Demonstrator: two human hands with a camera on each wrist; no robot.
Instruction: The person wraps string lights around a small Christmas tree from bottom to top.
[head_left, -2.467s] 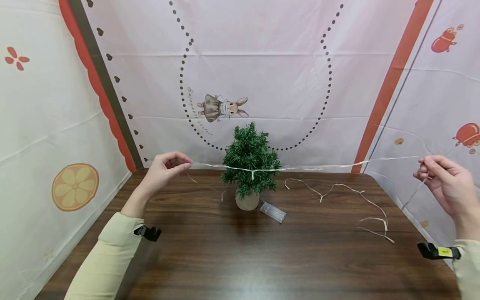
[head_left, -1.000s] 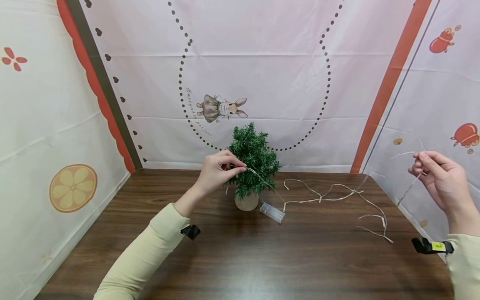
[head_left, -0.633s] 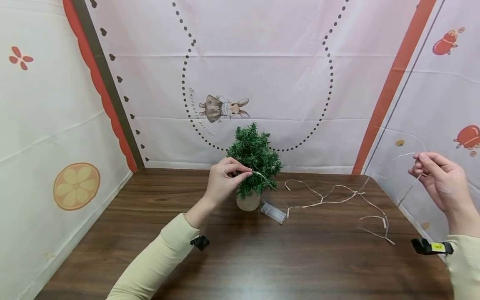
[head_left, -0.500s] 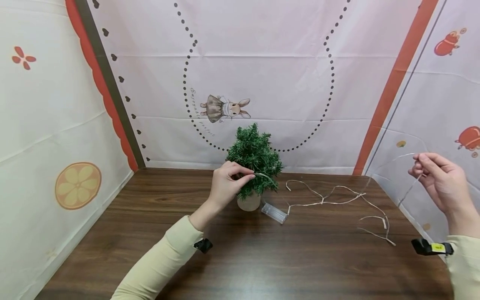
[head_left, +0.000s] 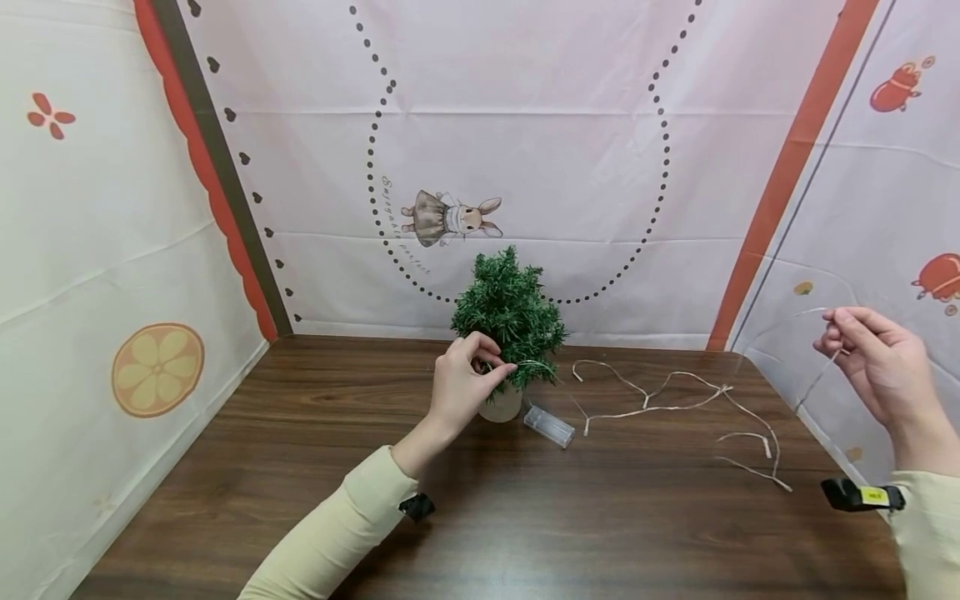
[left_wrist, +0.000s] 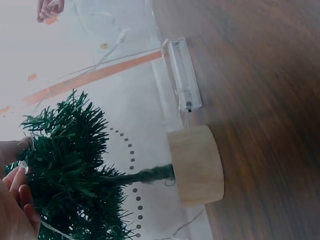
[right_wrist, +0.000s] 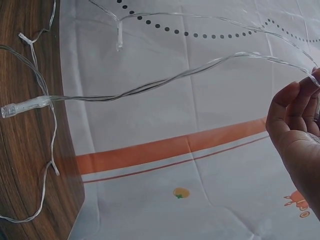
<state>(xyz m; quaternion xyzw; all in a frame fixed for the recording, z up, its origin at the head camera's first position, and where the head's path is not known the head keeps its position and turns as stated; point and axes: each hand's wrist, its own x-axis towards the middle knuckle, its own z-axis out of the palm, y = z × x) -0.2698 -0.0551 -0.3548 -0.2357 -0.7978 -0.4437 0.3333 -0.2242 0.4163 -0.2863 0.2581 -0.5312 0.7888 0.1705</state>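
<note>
A small green tree (head_left: 508, 312) in a wooden pot (head_left: 499, 405) stands near the back of the brown table (head_left: 480, 508). My left hand (head_left: 467, 382) pinches the thin clear light string at the tree's lower front branches; in the left wrist view its fingertips (left_wrist: 17, 200) touch the tree (left_wrist: 70, 170) above the pot (left_wrist: 196, 165). My right hand (head_left: 870, 358) is raised at the far right and pinches another stretch of the light string (right_wrist: 150, 87). Loose string (head_left: 675, 400) lies on the table between them.
A clear battery box (head_left: 550, 427) lies just right of the pot, also seen in the left wrist view as the battery box (left_wrist: 184, 75). Printed cloth walls (head_left: 525, 150) enclose the table on three sides. String loops (head_left: 750, 454) reach toward the right table edge.
My left hand moved right from the table's left side to the tree, carrying the string, then sank to the lower branches. The taut string went slack onto the table. The right hand barely moved.
</note>
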